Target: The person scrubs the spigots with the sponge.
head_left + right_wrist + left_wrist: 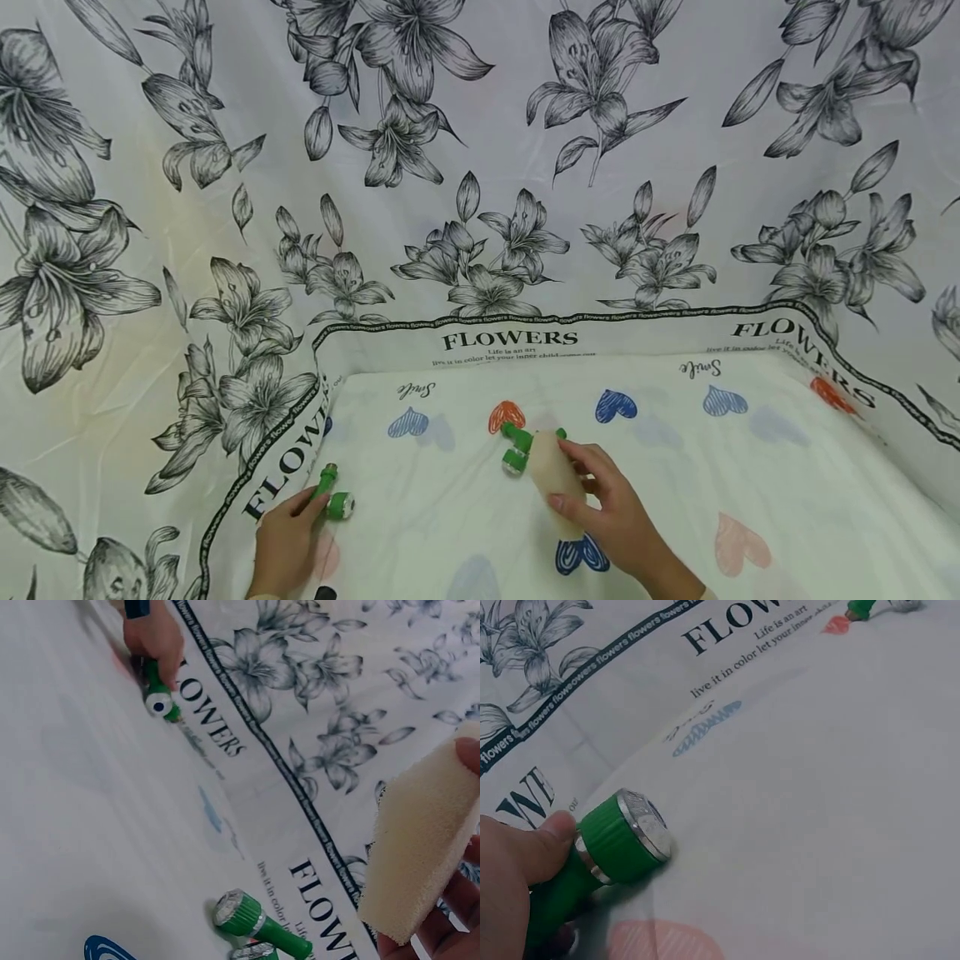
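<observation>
My left hand point(288, 537) grips a green flashlight point(622, 840) with silver rings and a clear-looking front, low over the white cloth at the left. A thinner green piece with a brownish tip point(327, 473) sticks out beyond those fingers; whether it belongs to the same flashlight I cannot tell. Between thumb and fingers, my right hand point(611, 508) holds a pale beige sponge block point(424, 840), tilted above the cloth. Just behind the sponge, green flashlights point(255, 922) lie close together, partly covered by it in the head view.
The white cloth point(420, 500) is printed with hearts and words. Flower-patterned fabric point(480, 242) rises behind it and along the left and right sides. A small dark object point(325, 592) shows at the bottom edge, near the left wrist.
</observation>
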`<state>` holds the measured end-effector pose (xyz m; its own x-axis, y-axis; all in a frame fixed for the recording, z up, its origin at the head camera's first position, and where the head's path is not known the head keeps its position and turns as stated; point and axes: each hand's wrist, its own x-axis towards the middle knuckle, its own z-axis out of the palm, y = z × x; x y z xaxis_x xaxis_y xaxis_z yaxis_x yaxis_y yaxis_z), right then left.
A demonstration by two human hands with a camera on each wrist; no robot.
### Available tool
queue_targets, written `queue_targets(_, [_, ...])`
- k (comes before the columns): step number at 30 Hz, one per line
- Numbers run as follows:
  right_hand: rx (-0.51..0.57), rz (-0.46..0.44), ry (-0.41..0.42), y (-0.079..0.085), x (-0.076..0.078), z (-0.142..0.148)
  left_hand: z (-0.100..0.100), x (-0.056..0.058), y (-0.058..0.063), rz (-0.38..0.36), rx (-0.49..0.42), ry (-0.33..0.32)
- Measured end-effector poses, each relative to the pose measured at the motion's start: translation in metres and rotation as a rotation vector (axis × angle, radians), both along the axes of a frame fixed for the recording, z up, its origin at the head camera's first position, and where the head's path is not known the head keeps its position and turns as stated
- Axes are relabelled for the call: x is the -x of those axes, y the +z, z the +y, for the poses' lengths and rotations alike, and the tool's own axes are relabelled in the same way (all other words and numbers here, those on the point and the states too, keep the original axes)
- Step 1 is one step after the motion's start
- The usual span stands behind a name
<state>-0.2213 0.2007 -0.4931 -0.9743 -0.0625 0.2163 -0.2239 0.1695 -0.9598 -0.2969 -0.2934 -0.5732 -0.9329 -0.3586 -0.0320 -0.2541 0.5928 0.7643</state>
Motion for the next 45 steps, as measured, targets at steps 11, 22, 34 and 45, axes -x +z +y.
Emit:
queue_targets(11, [-0.003,0.089,0.013,0.006,0.003,0.010,0.020,0.008,-0.008,0.069,0.195,0.151])
queue_targets(22, [-0.082,0.186,-0.098,0.013,-0.001,0.044,0.140,0.033,0.034,0.427,-0.045,-0.094])
queue_targets(34, [-0.041,0.258,-0.140,0.011,-0.012,0.068,0.246,0.041,0.050,0.385,-0.374,-0.256])
queue_targets(45, [-0.029,0.221,-0.163,0.011,-0.016,0.070,0.282,0.034,0.013,0.252,-0.345,-0.326])
